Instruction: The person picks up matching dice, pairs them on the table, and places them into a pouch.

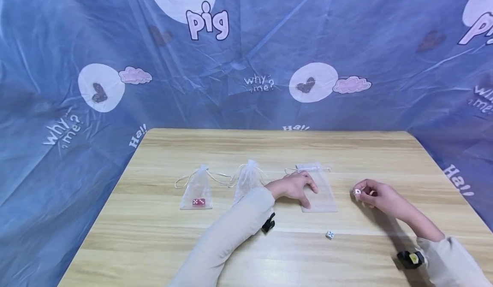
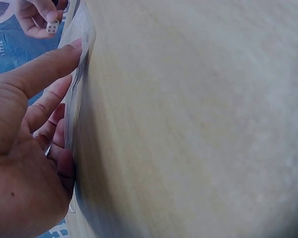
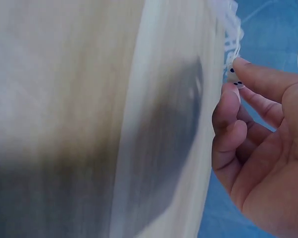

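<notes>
On the right side of the head view, my right hand [image 1: 383, 197] pinches a white die [image 1: 357, 191] between thumb and fingertips. Dark pips show on that die in the right wrist view, where the hand [image 3: 268, 144] holds it above the wood. My left hand [image 1: 294, 187] rests with spread, loosely bent fingers on a flat sheer white drawstring bag [image 1: 323, 195]. In the left wrist view its thumb and fingertips touch the thin fabric [image 2: 80, 64]. A second white die [image 1: 330, 235] with blue pips lies on the table in front of that bag.
Two more sheer bags stand to the left with their necks drawn: one bag [image 1: 200, 184] with red dice [image 1: 198, 202] inside, and a middle bag [image 1: 248, 178] partly behind the left sleeve. The wooden table [image 1: 154, 240] ends at a blue printed curtain [image 1: 262, 43].
</notes>
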A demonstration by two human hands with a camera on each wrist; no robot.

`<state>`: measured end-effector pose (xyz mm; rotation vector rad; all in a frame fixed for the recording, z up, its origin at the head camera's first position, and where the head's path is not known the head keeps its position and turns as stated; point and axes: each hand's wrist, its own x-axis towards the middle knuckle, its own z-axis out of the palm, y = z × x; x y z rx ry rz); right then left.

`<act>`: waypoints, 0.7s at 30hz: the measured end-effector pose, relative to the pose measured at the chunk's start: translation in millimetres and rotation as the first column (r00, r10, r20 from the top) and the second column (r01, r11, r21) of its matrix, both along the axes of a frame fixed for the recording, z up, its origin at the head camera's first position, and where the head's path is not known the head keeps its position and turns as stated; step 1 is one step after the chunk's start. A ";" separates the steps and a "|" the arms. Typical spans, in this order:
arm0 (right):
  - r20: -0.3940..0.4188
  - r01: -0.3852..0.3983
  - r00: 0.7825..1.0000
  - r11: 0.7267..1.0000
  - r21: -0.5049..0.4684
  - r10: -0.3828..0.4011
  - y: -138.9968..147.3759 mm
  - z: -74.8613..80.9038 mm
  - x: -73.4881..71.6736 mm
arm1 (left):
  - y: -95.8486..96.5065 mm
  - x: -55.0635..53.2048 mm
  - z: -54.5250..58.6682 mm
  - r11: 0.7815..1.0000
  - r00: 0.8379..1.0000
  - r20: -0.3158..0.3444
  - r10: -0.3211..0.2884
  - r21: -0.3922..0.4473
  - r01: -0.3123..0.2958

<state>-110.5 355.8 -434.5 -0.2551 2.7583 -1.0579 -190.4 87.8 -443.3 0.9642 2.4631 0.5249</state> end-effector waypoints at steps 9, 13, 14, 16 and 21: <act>-0.148 -0.155 0.978 0.987 -0.048 0.147 -20.6 0.2 27.1 | -1.0 -1.1 -1.3 1.000 1.000 -0.003 0.000 0.007 0.000; -0.160 -0.203 0.969 0.976 -0.078 0.189 -29.7 -2.8 37.0 | -0.3 -1.8 -2.3 1.000 1.000 0.001 -0.008 0.006 0.008; -0.155 -0.212 0.968 0.973 -0.088 0.197 -31.8 -3.4 39.1 | 0.1 -1.8 -2.3 1.000 1.000 0.001 -0.010 0.005 0.010; -0.135 -0.234 0.966 0.966 -0.108 0.219 -35.7 -4.6 42.8 | 0.6 -2.0 -2.3 1.000 1.000 0.002 -0.011 0.006 0.011; -0.082 -0.306 0.952 0.937 -0.168 0.296 -43.2 -8.2 49.8 | 0.7 -1.9 -1.8 1.000 1.000 0.001 -0.010 0.008 0.010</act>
